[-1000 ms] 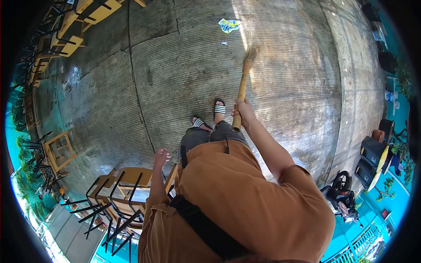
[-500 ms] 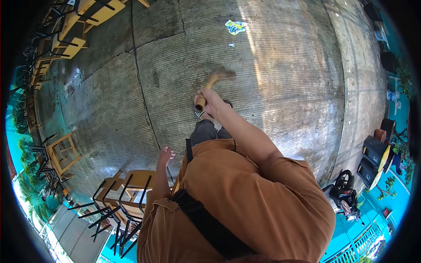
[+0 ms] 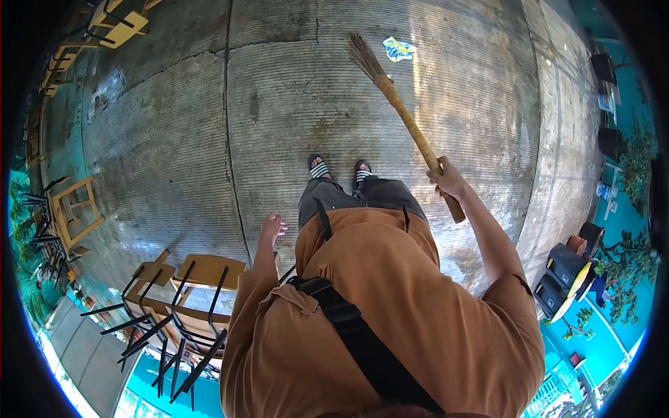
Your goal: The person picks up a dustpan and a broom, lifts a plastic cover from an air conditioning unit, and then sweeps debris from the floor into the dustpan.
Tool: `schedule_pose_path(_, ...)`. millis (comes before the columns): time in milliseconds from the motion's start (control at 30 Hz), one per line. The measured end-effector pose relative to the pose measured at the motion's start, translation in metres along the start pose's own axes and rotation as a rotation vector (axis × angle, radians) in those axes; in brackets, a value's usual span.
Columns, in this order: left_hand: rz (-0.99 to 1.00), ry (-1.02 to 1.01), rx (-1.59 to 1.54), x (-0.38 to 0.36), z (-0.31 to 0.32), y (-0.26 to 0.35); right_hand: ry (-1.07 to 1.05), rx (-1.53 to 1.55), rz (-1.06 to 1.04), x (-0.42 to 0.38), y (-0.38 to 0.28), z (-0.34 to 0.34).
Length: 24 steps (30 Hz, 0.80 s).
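A stick broom with a long tan handle is held in my right hand, whose fingers wrap round it near its lower end. The bristles spread at the upper left of the broom, over the ribbed concrete floor. Just right of the bristle tips lies a crumpled blue, yellow and white wrapper. My left hand hangs beside my body at the left, its fingers loosely curled; whether they are closed is hard to make out.
Stacked wooden chairs with black legs stand close on my left. A wooden frame is farther left, more chairs at the upper left. Black speakers stand at the right. My sandalled feet are on the floor.
My right hand has swung out to the right with the broom, which now points up and left. Both feet now show fully, and the small scrap below the wrapper is no longer visible.
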<state>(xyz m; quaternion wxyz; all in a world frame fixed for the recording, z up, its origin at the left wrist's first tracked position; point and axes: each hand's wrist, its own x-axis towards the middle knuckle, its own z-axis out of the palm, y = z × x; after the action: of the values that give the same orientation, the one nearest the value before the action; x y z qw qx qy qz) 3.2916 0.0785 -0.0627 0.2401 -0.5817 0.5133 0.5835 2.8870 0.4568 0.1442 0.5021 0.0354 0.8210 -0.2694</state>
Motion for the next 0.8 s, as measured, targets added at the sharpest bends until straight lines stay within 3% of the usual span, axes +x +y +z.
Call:
schedule_pose_path(167, 0.069, 0.053, -0.084, 0.014, 0.011, 0.032, -0.146, -0.631, 0.007, -0.006, 0.008, -0.017)
schedule_pose_path(233, 0.068, 0.099, -0.117, 0.005, 0.024, 0.062, -0.114, -0.924, -0.192, 0.031, 0.056, -0.024)
schedule_pose_path(267, 0.104, 0.115, -0.122, 0.007, 0.030, 0.069, -0.196, -0.989, -0.058, 0.031, 0.033, -0.032)
schedule_pose_path(367, 0.141, 0.159, -0.158, -0.002, 0.056, 0.069, -0.294, -1.086, -0.053, 0.096, 0.065, -0.066)
schedule_pose_path(467, 0.118, 0.213, -0.202, -0.023, 0.107, 0.064, -0.239, -1.132, 0.003, 0.163, 0.092, -0.142)
schedule_pose_path(600, -0.004, 0.209, -0.139, -0.065, 0.192, 0.056, -0.002, -1.124, -0.017, 0.232, 0.107, -0.281)
schedule_pose_path(667, -0.066, 0.139, -0.071, -0.080, 0.241, 0.049, 0.138, -1.074, -0.045, 0.244, 0.079, -0.328)
schedule_pose_path(767, 0.001, 0.045, 0.079, -0.090, 0.296, 0.052, 0.322, -0.866, -0.323, 0.276, 0.082, -0.379)
schedule_pose_path(800, 0.022, 0.035, 0.104, -0.091, 0.305, 0.060, 0.324, -0.862, -0.323, 0.274, 0.082, -0.389)
